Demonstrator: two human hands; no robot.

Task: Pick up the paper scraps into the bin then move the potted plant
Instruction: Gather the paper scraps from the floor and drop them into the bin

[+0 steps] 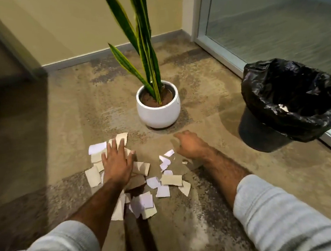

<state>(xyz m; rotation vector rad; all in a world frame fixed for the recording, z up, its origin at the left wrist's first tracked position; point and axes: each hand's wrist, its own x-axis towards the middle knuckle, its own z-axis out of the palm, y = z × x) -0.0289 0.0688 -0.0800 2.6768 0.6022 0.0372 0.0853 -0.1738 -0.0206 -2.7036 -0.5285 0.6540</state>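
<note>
The left hand (pixel 117 161) lies flat, fingers spread, on the paper scraps (pixel 171 179). The right hand (pixel 189 144) hovers beside them, loosely curled, empty. The potted snake plant (pixel 159 114) stands beyond, the bin (pixel 266 91) far right.

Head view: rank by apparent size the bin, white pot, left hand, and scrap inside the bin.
1. bin
2. white pot and left hand: alike; the hand is nearer, so unranked
3. scrap inside the bin
</note>
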